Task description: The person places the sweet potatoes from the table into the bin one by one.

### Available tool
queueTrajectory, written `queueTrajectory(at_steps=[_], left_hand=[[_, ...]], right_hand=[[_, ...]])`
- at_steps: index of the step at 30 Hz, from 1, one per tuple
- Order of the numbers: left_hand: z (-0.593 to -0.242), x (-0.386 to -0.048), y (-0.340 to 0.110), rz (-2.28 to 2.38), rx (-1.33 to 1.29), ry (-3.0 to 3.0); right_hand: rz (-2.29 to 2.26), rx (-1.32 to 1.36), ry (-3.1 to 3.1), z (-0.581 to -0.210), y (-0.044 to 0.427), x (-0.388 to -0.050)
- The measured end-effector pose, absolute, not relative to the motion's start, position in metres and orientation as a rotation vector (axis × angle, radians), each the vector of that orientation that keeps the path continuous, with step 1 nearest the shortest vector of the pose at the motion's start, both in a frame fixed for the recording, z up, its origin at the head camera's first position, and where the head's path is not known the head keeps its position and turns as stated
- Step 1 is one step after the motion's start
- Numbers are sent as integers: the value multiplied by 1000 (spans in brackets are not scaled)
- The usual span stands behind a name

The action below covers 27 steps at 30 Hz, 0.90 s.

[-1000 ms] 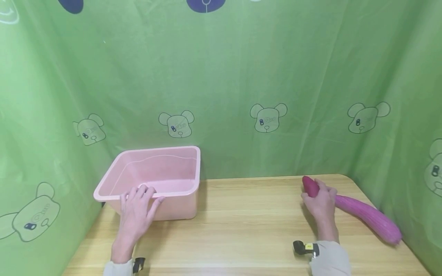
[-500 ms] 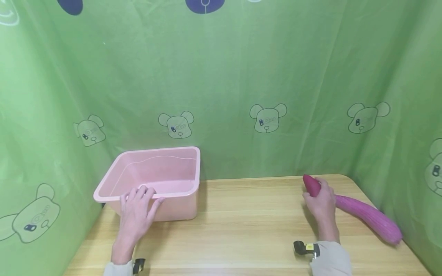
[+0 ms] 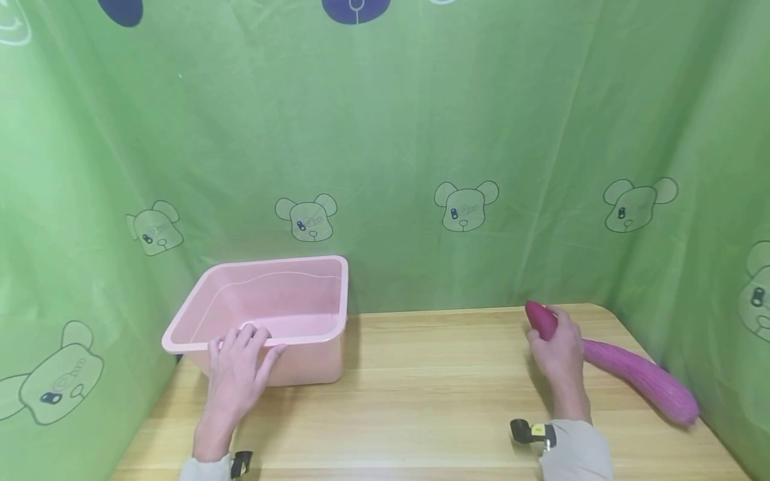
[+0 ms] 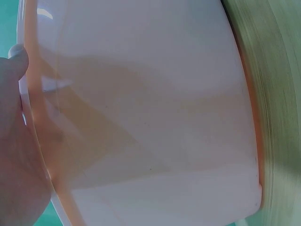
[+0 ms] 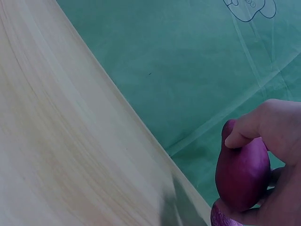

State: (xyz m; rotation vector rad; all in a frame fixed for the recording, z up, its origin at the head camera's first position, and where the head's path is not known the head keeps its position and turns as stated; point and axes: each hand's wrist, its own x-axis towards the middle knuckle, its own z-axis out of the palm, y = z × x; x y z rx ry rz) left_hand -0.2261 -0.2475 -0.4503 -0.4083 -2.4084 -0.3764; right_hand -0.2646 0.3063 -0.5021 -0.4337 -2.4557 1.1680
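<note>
At pink tub (image 3: 313,361), left hand (image 3: 233,377) gripping rim, fingertips hidden, right hand (image 3: 561,351) grasping possible sweet potato (image 5: 242,176), partly covered

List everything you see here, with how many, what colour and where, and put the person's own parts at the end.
Basin: one, pink, on the left part of the table.
Plump vegetable: one, dark magenta, toward the right.
Long vegetable: one, pinkish purple, on the table's right side.
Table: one, pale wood tone, underneath.
Cloth: at least one piece, green with bear-face prints, behind and at both sides.
Wrist devices: two, black, one at each cuff.
Sleeves: two, light grey, bottom edge.
Left hand: one, bare, over the basin's near rim.
Right hand: one, bare, gripping the plump vegetable.
</note>
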Motion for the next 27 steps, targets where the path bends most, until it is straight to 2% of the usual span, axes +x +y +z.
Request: queueTrajectory(at_steps=[27], left_hand=[[-450,-225,-248,-373,-403,-2421]], right_hand=[[1156,-343,-2440,-480,293,-260]])
